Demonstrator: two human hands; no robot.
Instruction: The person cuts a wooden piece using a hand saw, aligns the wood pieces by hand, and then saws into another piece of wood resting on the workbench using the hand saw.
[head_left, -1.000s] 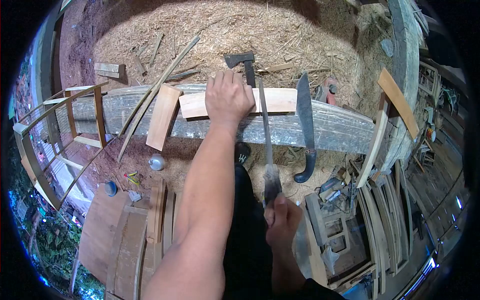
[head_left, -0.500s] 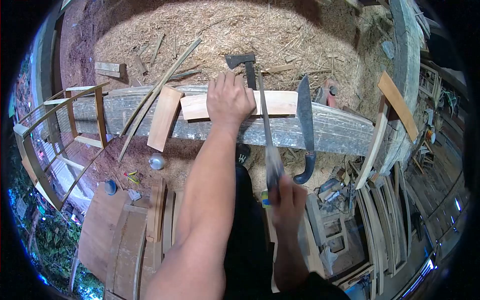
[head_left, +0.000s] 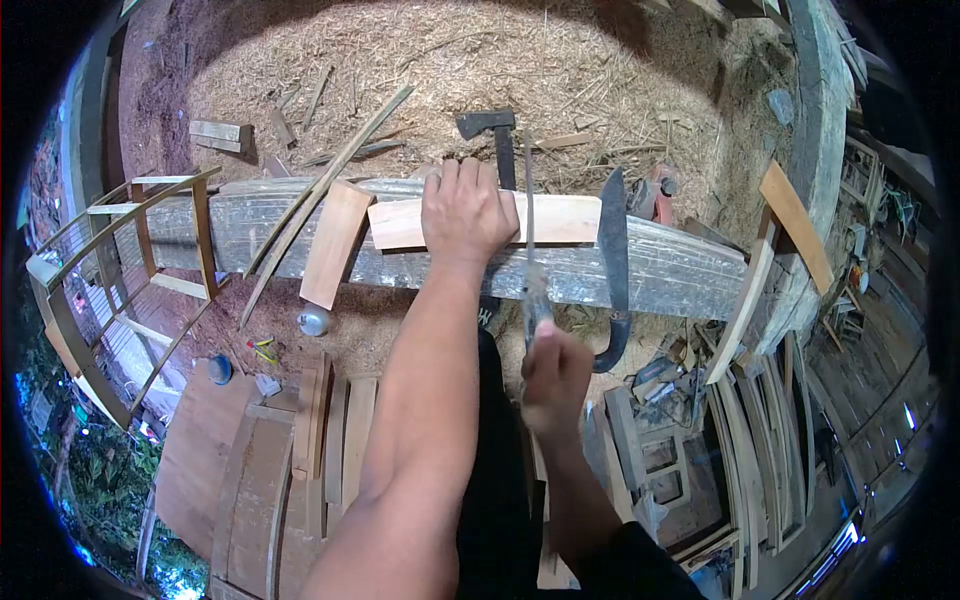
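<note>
My left hand (head_left: 468,212) presses down on a pale wooden board (head_left: 562,219), its fingers curled over the far edge. The board lies across a weathered grey beam (head_left: 670,265). In my right hand (head_left: 557,378) is the handle of a handsaw (head_left: 531,215). Its blade is seen nearly edge-on and crosses the board just right of my left hand. At the board's right end lies a machete (head_left: 614,240) with a dark hooked handle. Beyond the board is an axe (head_left: 487,123), its handle partly hidden. A second pale board (head_left: 337,243) slants over the beam on the left.
Long thin strips (head_left: 328,190) lean across the beam. A slatted wooden frame (head_left: 145,235) stands left, and a post (head_left: 815,180) rises right. Curved planks (head_left: 757,460) are stacked at lower right. Sawdust and shavings (head_left: 400,45) cover the ground beyond the beam.
My right hand has moved forward and slightly left with the handsaw, whose blade now looks more upright. My left hand still holds the board. The whole view has shifted slightly.
</note>
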